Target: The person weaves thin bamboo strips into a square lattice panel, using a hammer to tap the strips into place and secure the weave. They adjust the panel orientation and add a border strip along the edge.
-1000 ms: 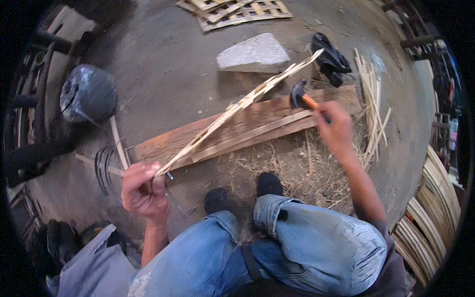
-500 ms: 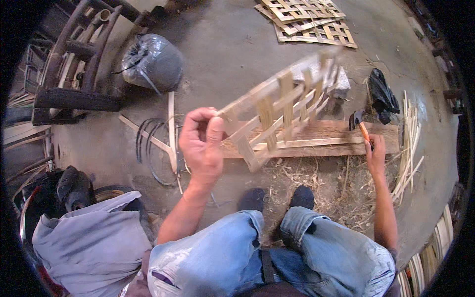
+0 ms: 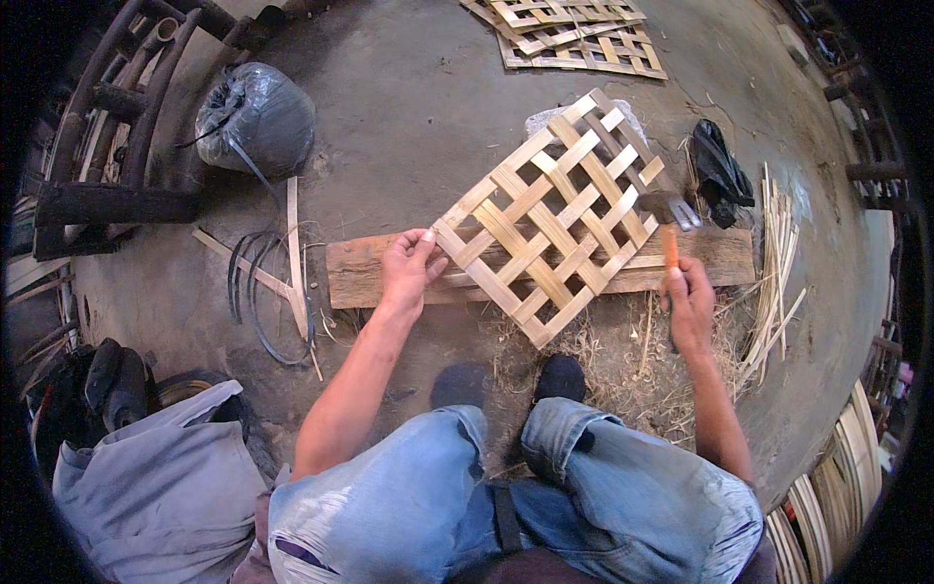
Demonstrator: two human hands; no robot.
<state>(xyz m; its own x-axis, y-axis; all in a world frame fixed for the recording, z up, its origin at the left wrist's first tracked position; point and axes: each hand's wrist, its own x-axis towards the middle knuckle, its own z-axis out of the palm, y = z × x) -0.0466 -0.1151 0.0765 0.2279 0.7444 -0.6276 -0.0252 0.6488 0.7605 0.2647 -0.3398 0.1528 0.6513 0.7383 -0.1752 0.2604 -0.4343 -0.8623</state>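
Spreading across most of the frame, the grey concrete floor (image 3: pixel 409 127) is lying under everything else. The person's legs in faded blue jeans (image 3: pixel 623 487) are taking up the lower middle, and a grey cloth (image 3: pixel 161 477) is lying rumpled at the lower left. Across the centre, a rough brown plank (image 3: pixel 360 268) is resting on the floor. Above it in the view, the woven panel (image 3: pixel 553 229), a flat lattice of pale strips, is slanting from the centre toward the upper right, partly covering the plank and a pale block (image 3: pixel 540 119). A stack of similar panels (image 3: pixel 584 66) is lying at the top, right of centre, while a plastic-wrapped bundle (image 3: pixel 258 117) is sitting at the upper left. Loose thin strips (image 3: pixel 773 263) are lying at the right, near a crumpled black bag (image 3: pixel 718 170). Right of centre, the right hand (image 3: pixel 691 302) is closing its fingers around the orange handle of a hammer (image 3: pixel 671 251), whose metal head is pointing upward beside the panel's right edge; whether the two are touching is hard to tell. Left of centre, the left hand (image 3: pixel 409 268) is pinching the panel's left corner between thumb and fingers, with its other fingers curling loosely below.
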